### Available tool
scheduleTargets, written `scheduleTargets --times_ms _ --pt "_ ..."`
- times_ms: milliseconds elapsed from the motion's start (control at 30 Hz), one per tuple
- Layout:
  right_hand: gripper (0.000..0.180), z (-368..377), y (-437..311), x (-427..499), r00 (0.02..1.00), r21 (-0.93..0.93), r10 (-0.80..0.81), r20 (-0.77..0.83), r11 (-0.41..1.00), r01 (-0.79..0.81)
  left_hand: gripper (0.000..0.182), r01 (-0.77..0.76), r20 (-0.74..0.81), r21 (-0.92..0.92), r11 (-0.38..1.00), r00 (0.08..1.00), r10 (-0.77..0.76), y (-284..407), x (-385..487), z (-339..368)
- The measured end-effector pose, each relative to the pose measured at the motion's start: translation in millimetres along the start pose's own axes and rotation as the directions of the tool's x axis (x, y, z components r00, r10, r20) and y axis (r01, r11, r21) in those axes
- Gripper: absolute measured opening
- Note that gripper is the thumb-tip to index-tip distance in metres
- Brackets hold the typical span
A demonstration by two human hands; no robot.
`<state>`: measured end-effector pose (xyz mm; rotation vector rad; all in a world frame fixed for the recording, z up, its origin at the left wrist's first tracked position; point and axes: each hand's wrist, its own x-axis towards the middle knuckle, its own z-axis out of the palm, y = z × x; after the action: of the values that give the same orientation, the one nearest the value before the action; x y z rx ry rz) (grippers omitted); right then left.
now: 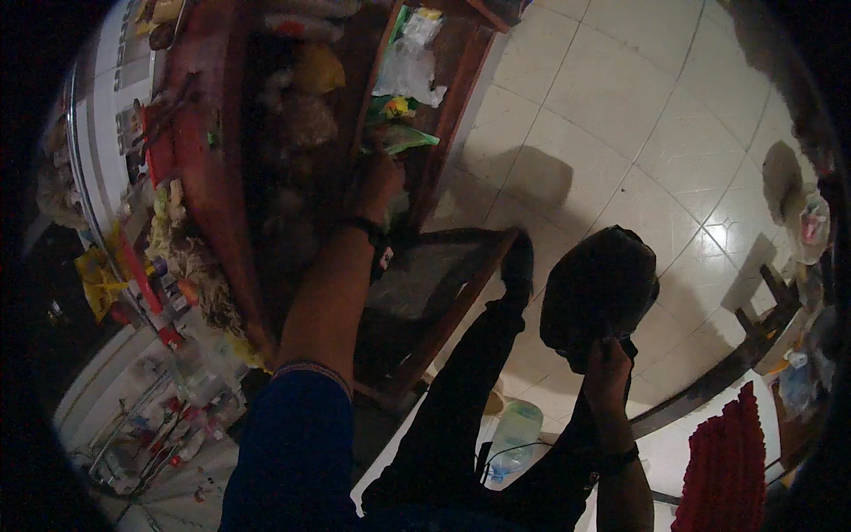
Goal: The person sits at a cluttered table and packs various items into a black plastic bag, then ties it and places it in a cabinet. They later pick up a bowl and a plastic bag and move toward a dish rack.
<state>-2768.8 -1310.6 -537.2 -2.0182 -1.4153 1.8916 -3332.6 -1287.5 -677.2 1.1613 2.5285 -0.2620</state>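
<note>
My right hand grips the gathered neck of a full black plastic bag, which hangs over the tiled floor. My left hand reaches into an open wooden cabinet, close to a green plastic piece. Its fingers are dark and blurred, so whether it holds anything cannot be told. Beyond that hand, a yellow and green packet and a clear plastic bag lie on the cabinet's shelf.
A wood-framed door panel stands out beside my leg. A greenish plastic bottle lies between my legs. A red cloth hangs at the lower right. Cluttered items and a dried fibrous bundle sit on the left.
</note>
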Motion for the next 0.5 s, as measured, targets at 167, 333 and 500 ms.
scheduleTargets --times_ms 167,333,500 --pt "0.008 1 5 4 0.994 -0.075 -0.108 -0.009 0.991 0.107 0.082 0.033 0.113 0.088 0.996 0.993 -0.043 45 -14 -24" --pt "0.020 2 14 5 0.992 -0.192 -0.126 0.011 0.973 0.126 0.078 -0.237 0.153 0.155 0.959 0.965 0.214 63 -28 -25" --pt "0.011 1 17 5 0.989 -0.099 -0.143 -0.032 0.985 0.140 0.057 -0.129 0.545 0.061 0.990 0.835 0.075 33 -67 10"
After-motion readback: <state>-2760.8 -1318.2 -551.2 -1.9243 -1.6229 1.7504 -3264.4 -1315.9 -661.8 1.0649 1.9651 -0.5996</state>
